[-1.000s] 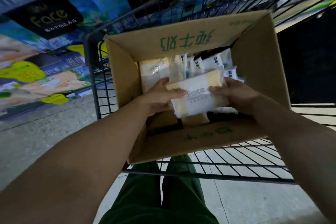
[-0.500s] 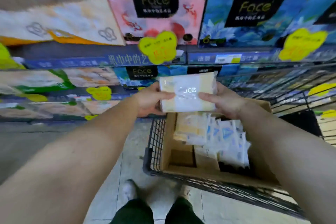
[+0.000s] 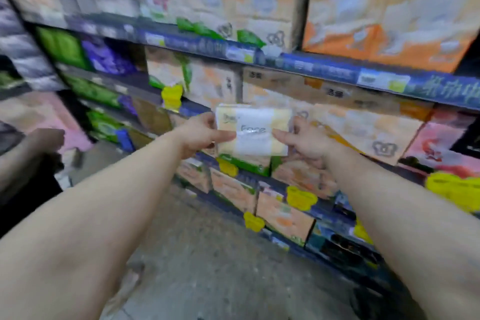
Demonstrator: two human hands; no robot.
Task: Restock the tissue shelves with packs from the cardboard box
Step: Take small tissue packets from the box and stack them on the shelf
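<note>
Ahead of me, the tissue shelves point(image 3: 298, 65) fill the view in stacked tiers, blurred, running down and away to the right. Packs already line every tier I can see; the cardboard box is out of frame. Between the shelves and me, I hold one tissue pack point(image 3: 253, 132) in the air, in front of the middle tier. Its long axis lies level, left to right — roughly parallel to the shelf edge. My left hand point(image 3: 201, 135) grips the pack's left end, thumb across the front face. My right hand point(image 3: 304, 141) pinches the right end likewise. Both hands sit about equally near the shelf, so I judge the coming move is a straight push forward — which slot it goes to, I cannot tell.
</note>
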